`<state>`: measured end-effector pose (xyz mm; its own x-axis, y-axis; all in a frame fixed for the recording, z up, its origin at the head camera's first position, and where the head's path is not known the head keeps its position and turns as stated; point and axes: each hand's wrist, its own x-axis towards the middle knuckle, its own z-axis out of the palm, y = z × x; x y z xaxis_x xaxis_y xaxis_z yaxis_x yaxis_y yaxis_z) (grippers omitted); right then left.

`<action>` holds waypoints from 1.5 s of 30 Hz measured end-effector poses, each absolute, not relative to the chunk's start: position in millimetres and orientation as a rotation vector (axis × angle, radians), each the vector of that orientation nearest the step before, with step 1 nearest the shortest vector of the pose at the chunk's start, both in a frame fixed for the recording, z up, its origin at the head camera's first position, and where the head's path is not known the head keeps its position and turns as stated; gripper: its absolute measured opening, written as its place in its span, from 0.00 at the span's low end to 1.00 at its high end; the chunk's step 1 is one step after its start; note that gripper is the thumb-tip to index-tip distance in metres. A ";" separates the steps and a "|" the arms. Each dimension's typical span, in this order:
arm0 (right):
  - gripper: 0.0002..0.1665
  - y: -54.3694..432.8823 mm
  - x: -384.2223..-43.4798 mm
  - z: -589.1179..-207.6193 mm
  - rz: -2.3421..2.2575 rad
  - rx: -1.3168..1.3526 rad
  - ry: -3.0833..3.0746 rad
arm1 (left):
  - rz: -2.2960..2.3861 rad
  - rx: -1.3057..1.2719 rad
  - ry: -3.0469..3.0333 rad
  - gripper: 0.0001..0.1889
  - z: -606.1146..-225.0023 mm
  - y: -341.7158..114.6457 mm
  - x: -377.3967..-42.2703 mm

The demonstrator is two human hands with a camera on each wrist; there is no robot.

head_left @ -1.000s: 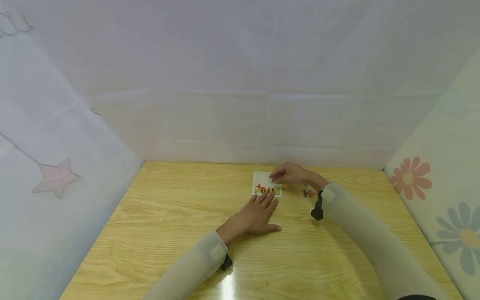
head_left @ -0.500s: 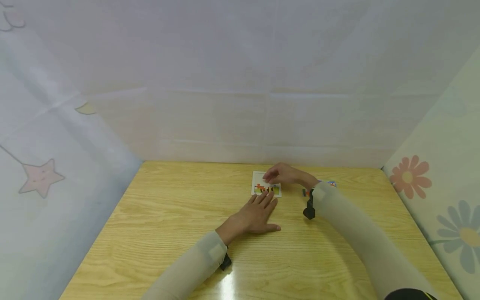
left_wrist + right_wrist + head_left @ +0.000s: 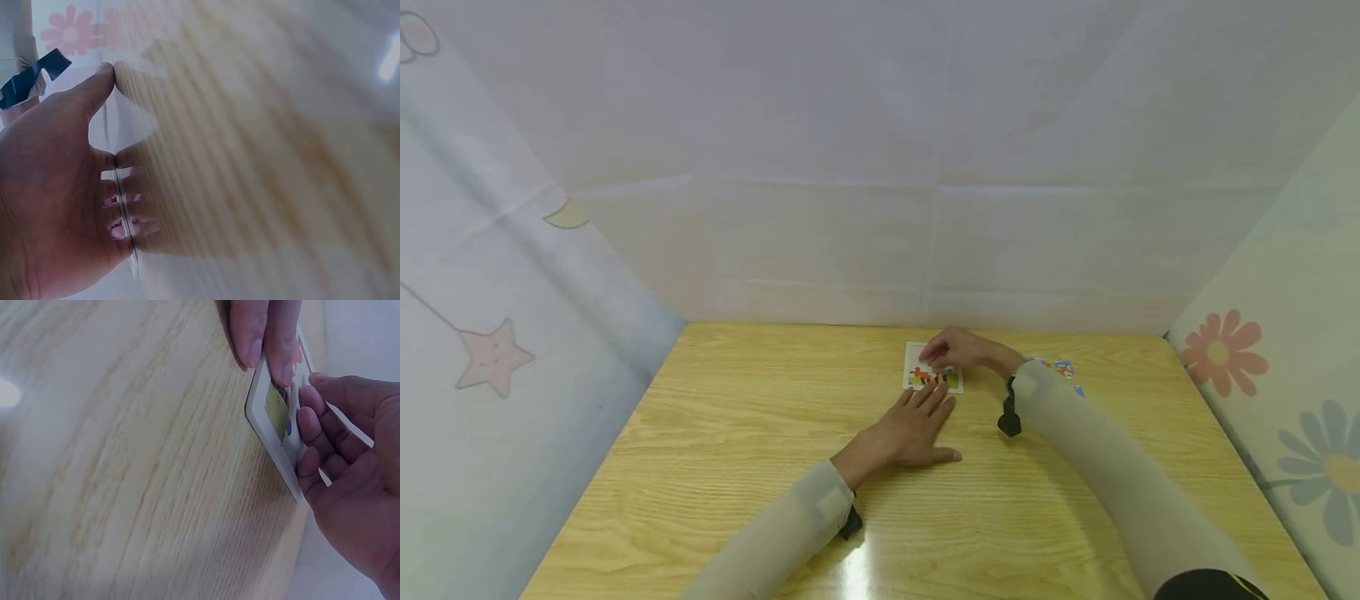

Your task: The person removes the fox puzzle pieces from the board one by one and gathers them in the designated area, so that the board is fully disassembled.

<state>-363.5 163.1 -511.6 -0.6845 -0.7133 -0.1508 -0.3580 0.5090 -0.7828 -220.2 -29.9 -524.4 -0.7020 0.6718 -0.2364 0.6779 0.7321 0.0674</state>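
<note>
Puzzle board [image 3: 913, 356] lies near the far edge of the desk [image 3: 760, 400], its near strip filled with bright picture pieces [image 3: 921, 377]; the left hand [image 3: 913, 429] is spread flat with its fingertips over the near rim, while the right hand [image 3: 962, 347] curls over it, though I can't tell from here whether its fingertips pinch a piece. If the left hand eased off, a sideways push might well slide the board or unseat pieces, and the right sleeve [image 3: 1097, 433] could drag the loose pieces [image 3: 1063, 367] just beside it. Room for moving opens leftward and nearer in, while the backdrop [image 3: 835, 250] stands close behind.
</note>
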 end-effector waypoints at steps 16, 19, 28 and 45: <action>0.15 157.3 -362.0 -517.7 -1.047 -0.905 2.273 | -0.050 1.090 2.684 0.51 -524.2 -31.3 -221.0; 0.16 156.6 -361.9 -516.7 -1.030 -0.889 2.265 | -0.042 1.104 2.685 0.51 -524.7 -32.5 -222.0; 0.16 157.7 -367.1 -520.5 -1.004 -0.855 2.239 | -0.018 1.113 2.673 0.51 -526.7 -34.3 -225.0; 0.10 151.2 -359.6 -519.0 -1.164 -0.799 2.229 | -0.032 1.124 2.677 0.51 -525.6 -33.2 -226.9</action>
